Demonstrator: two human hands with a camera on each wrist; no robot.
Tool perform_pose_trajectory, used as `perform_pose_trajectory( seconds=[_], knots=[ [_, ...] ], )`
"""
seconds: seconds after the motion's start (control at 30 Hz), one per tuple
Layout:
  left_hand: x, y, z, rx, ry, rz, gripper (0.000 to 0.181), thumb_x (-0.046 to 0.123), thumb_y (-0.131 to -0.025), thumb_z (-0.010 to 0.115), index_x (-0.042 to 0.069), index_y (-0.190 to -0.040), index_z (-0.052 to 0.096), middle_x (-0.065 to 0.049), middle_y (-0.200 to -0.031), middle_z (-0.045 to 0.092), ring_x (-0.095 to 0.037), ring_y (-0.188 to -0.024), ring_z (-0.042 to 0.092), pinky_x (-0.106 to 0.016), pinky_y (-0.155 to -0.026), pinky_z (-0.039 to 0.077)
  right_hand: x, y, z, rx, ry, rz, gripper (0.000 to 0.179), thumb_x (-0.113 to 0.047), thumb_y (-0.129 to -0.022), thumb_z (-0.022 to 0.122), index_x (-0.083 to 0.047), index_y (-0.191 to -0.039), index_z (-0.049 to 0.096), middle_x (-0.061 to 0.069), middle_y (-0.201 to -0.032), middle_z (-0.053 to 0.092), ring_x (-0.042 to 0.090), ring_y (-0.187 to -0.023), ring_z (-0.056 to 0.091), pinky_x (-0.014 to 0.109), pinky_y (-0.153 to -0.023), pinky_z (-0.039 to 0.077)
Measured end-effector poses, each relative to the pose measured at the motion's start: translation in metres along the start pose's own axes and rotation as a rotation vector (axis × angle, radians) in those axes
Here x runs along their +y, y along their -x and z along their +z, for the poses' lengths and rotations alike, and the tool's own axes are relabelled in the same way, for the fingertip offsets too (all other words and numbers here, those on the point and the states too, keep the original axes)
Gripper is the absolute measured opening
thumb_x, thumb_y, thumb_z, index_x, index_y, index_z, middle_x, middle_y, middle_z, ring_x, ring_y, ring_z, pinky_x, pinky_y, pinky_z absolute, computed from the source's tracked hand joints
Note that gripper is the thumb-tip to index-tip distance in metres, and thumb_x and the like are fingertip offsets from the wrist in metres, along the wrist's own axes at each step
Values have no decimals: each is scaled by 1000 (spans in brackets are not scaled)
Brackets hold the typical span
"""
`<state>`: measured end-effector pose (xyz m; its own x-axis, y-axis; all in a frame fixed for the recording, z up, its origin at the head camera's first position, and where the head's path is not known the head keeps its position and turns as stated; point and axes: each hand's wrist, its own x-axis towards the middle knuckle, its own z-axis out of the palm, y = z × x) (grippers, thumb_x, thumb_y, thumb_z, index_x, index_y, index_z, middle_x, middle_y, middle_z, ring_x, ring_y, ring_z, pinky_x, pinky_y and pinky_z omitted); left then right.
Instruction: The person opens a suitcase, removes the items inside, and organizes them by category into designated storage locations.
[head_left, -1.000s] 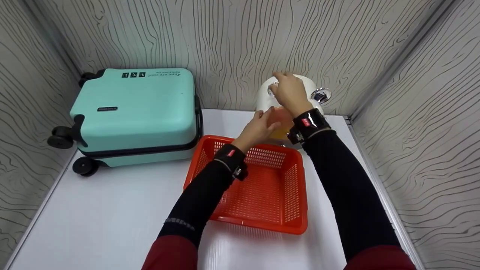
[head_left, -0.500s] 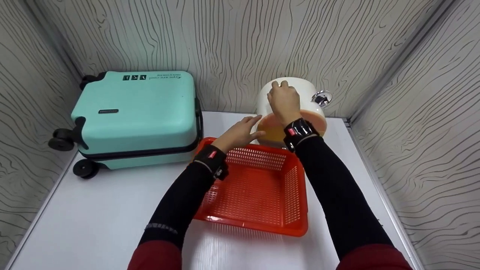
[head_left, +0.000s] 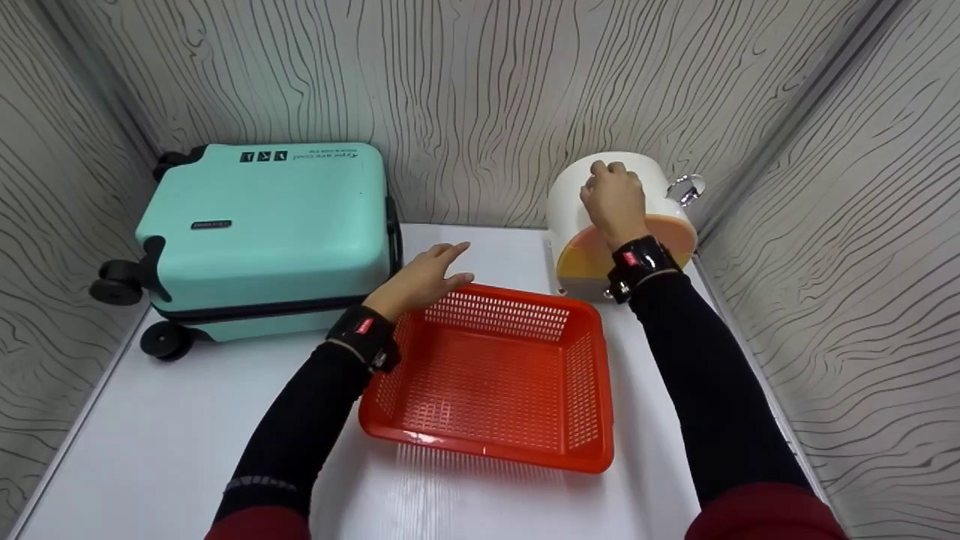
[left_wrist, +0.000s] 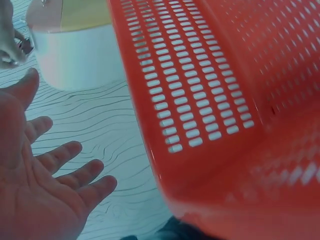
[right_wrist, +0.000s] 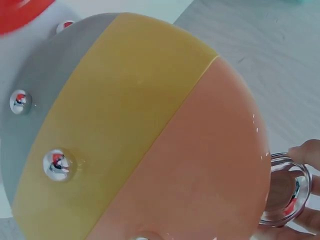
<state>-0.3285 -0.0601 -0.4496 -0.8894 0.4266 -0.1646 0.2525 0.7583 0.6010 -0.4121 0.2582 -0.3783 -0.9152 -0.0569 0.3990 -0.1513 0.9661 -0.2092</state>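
A white drum-shaped thing (head_left: 570, 196) lies on its side at the back right. Its flat face (right_wrist: 130, 115) has orange, yellow and grey bands and chrome knobs. My right hand (head_left: 616, 201) is on top of it. In the right wrist view, the fingers (right_wrist: 307, 154) are curled round a chrome ring handle (right_wrist: 306, 192) at its rim. My left hand (head_left: 424, 281) holds nothing and hovers by the back left corner of a red plastic basket (head_left: 480, 450), with spread fingers in the left wrist view. Whether it touches the rim I cannot tell.
A mint-green suitcase (head_left: 270, 202) with black wheels (head_left: 166, 340) lies flat at the back left. Its right side is close to my left hand. Wood-grain panels (head_left: 480, 90) enclose the white table (head_left: 180, 435) at the back and sides.
The white drum-shaped thing has shifted right, with my right hand at its top handle. My left hand has drawn away from it to the left. The basket has barely moved.
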Motion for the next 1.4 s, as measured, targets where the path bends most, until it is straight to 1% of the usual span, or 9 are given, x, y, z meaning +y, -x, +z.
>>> perform_pose_trajectory(
  seconds=[0.27,0.5,0.63,0.77,0.83,0.93,1.1,1.27,1.4],
  knots=[
    [-8,39,-5,38,-35,-7,72,51,-113,53,25,-174,27,-17,-180,29,-42,-167,29,-63,-135,30,36,-7,-5,-7,-64,97,37,-13,-109,48,9,-136,61,37,-145,59,60,-135,58,66,-121,45],
    [-4,60,-1,55,-60,55,72,49,-112,56,23,-173,30,-19,-179,31,-44,-167,29,-66,-133,32,79,-4,-24,-89,-87,172,48,-22,-110,60,4,-150,55,36,-157,50,59,-144,51,68,-126,38],
    [-3,71,4,60,-65,89,71,48,-111,59,21,-172,34,-18,-178,33,-43,-166,31,-66,-131,35,93,5,-41,-88,-117,135,58,-24,-108,63,2,-158,48,37,-163,43,60,-150,43,70,-126,34],
    [-8,88,9,59,-80,111,72,48,-109,62,18,-170,39,-18,-176,37,-43,-165,33,-66,-129,39,92,25,-49,-71,-143,19,53,-21,-109,63,3,-154,51,37,-158,49,58,-147,47,69,-125,36],
    [-14,97,12,55,-92,115,72,47,-108,65,19,-169,41,-18,-175,38,-43,-165,34,-67,-127,40,88,35,-49,-133,-142,-42,50,-21,-109,63,3,-153,54,36,-155,54,56,-144,51,68,-124,38],
    [-23,108,21,50,-110,138,71,46,-106,69,19,-166,45,-19,-175,38,-46,-164,34,-69,-124,43,81,52,-45,-291,-123,-116,48,-24,-110,62,0,-151,57,32,-151,61,54,-141,57,69,-121,43],
    [-32,120,36,-4,-136,195,74,46,-101,76,16,-163,49,-22,-173,39,-52,-163,30,-71,-122,44,78,81,-21,-492,-140,-219,43,-23,-108,66,-1,-146,66,28,-141,71,50,-132,67,67,-113,53],
    [-33,129,45,-146,-119,165,83,48,-93,85,18,-163,51,-17,-175,38,-50,-168,20,-72,-127,37,75,107,10,-663,-200,-202,44,-27,-109,66,-3,-146,67,25,-139,74,47,-128,70,64,-109,57],
    [-31,128,49,-213,-153,193,85,46,-88,90,16,-159,55,-17,-171,45,-48,-167,26,-72,-131,30,75,118,23,-696,-223,-187,37,-20,-108,67,-2,-140,72,24,-132,77,44,-122,74,61,-105,61]
  ],
)
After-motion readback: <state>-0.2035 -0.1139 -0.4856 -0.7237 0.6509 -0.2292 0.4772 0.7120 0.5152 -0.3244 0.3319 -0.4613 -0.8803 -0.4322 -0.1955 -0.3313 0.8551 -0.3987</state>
